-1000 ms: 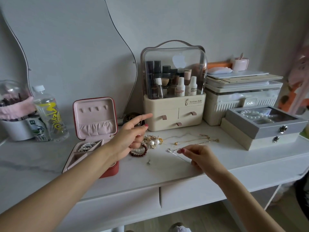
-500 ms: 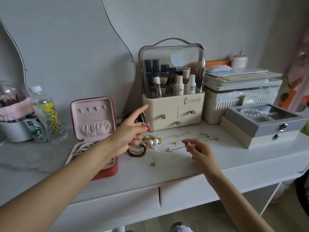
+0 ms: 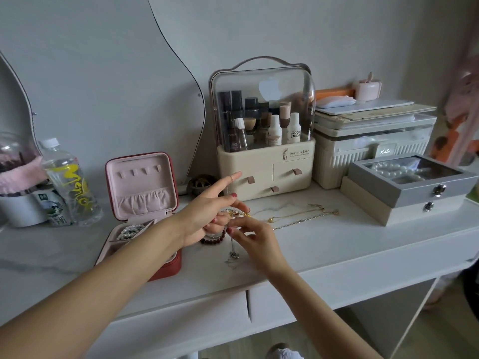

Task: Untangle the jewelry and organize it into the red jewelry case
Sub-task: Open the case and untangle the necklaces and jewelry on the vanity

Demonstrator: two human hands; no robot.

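Observation:
The red jewelry case [image 3: 168,268] stands open at the left of the white desk, its pink lid upright and a pearl bracelet [image 3: 129,231] in its tray. My left hand [image 3: 204,216] hovers just right of the case with its index finger straight. A thin silver chain [image 3: 231,246] hangs from this hand, its pendant near the desk. My right hand [image 3: 255,240] pinches that chain below the left hand. Behind the fingers lies a gold tangle with pearls [image 3: 238,214]. A dark red bead bracelet [image 3: 213,240] lies under my left hand. A gold necklace [image 3: 298,213] and a silver chain [image 3: 298,224] stretch to the right.
A cream cosmetics organiser [image 3: 264,167] stands behind the jewelry. A grey glass-lid box [image 3: 412,182] on a beige box sits at the right. A water bottle [image 3: 70,182] and a white pot stand left of the case. The desk's front edge [image 3: 337,286] runs below my hands.
My right hand has moved left from the chains on the desk to my left hand and taken hold of the hanging chain. My left hand has stayed almost in place.

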